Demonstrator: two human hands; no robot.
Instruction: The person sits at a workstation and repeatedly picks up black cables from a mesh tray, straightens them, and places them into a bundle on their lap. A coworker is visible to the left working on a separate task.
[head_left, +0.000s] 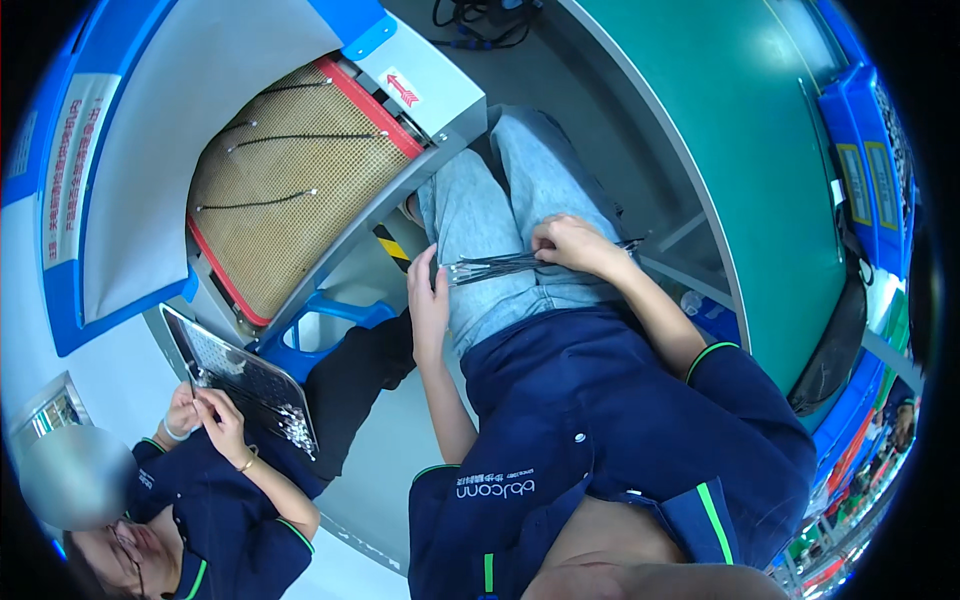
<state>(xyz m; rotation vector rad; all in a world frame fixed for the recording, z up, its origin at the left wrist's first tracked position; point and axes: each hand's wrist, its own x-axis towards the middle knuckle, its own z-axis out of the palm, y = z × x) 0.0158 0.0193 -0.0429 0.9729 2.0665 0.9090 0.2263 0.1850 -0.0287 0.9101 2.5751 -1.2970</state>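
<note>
A bundle of thin black cables point(500, 266) with small silvery connector ends lies across my lap. My right hand point(575, 244) is closed over the right part of the bundle, with its fingers curled onto the cables. My left hand point(428, 292) is beside the connector ends at the bundle's left. Its fingers are stretched out and the thumb stands apart from them, close to the tips. Whether it touches the cables is hard to make out.
A mesh conveyor belt point(300, 165) carrying several black cables runs at the upper left. Below it, a co-worker handles something thin over a tray point(250, 385) of cables. A blue stool point(325, 335) stands between us. A green table point(720, 150) curves along the right, with blue bins point(865, 160).
</note>
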